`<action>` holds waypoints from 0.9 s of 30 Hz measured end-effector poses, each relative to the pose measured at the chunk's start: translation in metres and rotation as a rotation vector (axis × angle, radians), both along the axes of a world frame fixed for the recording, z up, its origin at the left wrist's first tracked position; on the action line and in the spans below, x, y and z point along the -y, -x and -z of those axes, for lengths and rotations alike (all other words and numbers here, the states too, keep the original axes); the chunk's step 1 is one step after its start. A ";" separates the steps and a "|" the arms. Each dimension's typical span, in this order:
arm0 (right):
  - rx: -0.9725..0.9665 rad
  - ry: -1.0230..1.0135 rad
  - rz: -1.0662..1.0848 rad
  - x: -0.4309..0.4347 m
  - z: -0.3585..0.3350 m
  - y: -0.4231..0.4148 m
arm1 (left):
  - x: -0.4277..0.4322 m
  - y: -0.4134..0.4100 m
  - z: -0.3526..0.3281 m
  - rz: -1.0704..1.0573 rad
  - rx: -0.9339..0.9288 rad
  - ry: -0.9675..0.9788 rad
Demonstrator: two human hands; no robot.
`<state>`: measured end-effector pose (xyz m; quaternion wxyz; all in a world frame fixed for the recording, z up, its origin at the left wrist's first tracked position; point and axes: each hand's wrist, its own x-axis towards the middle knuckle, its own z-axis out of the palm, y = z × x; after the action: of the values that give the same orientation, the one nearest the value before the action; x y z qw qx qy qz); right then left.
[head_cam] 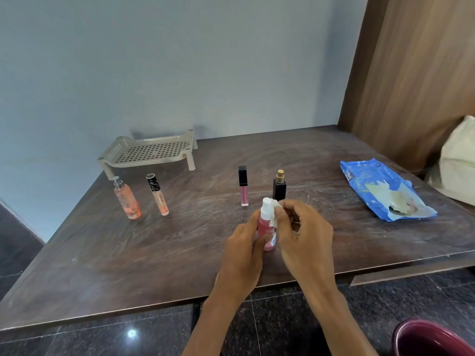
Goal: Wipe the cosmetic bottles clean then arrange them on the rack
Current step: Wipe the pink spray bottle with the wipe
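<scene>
1. Pink spray bottle [266,228] with a white cap, upright just above the desk [154,253] near its front edge. The left hand [244,242] grips its body; the right hand [304,232] pinches a white wipe [273,214] against its neck.
2. Damp plastic could slip from that grip and drop.
3. Rubbing near the cap might press the nozzle and spray.
4. A black perfume bottle [279,186] and a pink lip gloss [243,187] stand just behind the hands; a wide stroke could topple them.
5. The beige rack [151,150] sits well apart, back left, so reaching it risks knocking the peach bottle [127,200] in front.
</scene>
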<state>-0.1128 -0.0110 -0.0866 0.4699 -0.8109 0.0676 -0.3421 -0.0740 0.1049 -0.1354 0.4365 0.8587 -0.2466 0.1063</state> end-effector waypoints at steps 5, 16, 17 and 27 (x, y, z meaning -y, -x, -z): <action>0.049 -0.017 -0.037 0.001 -0.006 -0.003 | -0.001 -0.002 -0.003 0.061 -0.101 0.028; -0.039 -0.011 -0.024 0.004 0.004 0.001 | 0.007 0.005 -0.010 0.007 0.055 0.047; -0.030 -0.027 -0.034 0.004 0.000 -0.001 | 0.007 0.005 -0.010 -0.009 0.063 0.071; -0.046 0.078 -0.031 0.012 0.011 -0.002 | 0.004 0.001 -0.005 -0.007 0.071 0.005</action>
<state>-0.1103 -0.0228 -0.0981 0.4416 -0.8371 0.0526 -0.3184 -0.0754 0.1004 -0.1302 0.4294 0.8540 -0.2588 0.1390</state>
